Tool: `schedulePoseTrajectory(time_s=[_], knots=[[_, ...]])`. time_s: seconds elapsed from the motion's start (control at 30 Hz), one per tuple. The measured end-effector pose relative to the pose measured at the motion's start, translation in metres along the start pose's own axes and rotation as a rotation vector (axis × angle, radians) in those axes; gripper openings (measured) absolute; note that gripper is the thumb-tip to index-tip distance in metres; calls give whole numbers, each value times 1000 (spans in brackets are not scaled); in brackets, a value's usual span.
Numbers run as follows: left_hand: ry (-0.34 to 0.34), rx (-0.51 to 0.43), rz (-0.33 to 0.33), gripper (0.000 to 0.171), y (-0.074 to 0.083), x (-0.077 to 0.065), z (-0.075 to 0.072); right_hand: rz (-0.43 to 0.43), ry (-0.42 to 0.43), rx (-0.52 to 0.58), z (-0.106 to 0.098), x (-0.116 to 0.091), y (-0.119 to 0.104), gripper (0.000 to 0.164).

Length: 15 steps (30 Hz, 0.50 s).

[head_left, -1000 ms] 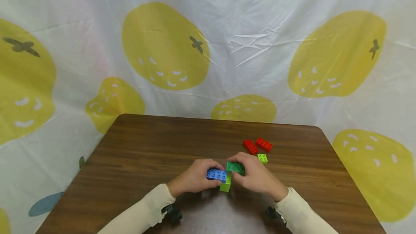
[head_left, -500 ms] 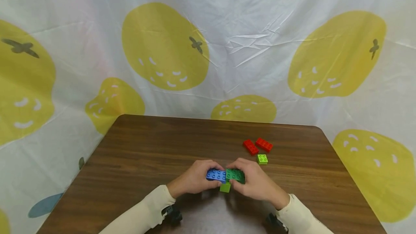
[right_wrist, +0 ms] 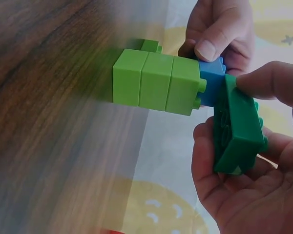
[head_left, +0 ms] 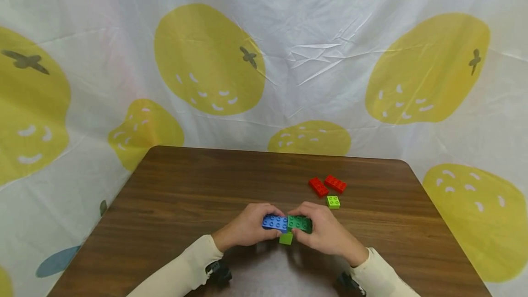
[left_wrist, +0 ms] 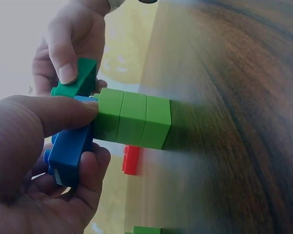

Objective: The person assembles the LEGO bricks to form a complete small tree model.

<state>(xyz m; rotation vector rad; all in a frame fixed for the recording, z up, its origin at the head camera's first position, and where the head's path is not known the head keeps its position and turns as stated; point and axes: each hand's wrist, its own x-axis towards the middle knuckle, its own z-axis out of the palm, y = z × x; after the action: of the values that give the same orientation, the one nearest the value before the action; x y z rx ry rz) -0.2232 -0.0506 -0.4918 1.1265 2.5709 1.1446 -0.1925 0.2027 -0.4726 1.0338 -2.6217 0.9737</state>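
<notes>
A stack of three lime-green toy bricks stands upright on the table. My left hand pinches a blue eight-stud brick between thumb and fingers; it sits on one side of the stack's top and juts out to the left. In my right hand is a dark green brick, gripped by thumb and fingertips. The green brick lies end to end with the blue one, over the stack's other side. In the right wrist view two bare studs of the stack show below it, with a small gap.
Farther back to the right on the brown table lie two red bricks and a single square lime-green brick. A white cloth printed with yellow fruit hangs behind the table.
My right hand has brought the dark green brick slightly toward me, level with the blue brick and over the stack. My left hand has kept its place on the blue brick.
</notes>
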Motion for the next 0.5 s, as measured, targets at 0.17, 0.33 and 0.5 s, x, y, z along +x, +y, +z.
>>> schedulePoseTrajectory(time_s=[0.17,0.33,0.5], knots=[[0,7,4,32,-1,0,0,33,-10,-13,1,-2,2,34],[-2,9,-5,33,0,0,0,24,-35,-30,3,-4,4,33],[0,11,-10,32,-1,0,0,28,-47,-14,5,-3,3,31]])
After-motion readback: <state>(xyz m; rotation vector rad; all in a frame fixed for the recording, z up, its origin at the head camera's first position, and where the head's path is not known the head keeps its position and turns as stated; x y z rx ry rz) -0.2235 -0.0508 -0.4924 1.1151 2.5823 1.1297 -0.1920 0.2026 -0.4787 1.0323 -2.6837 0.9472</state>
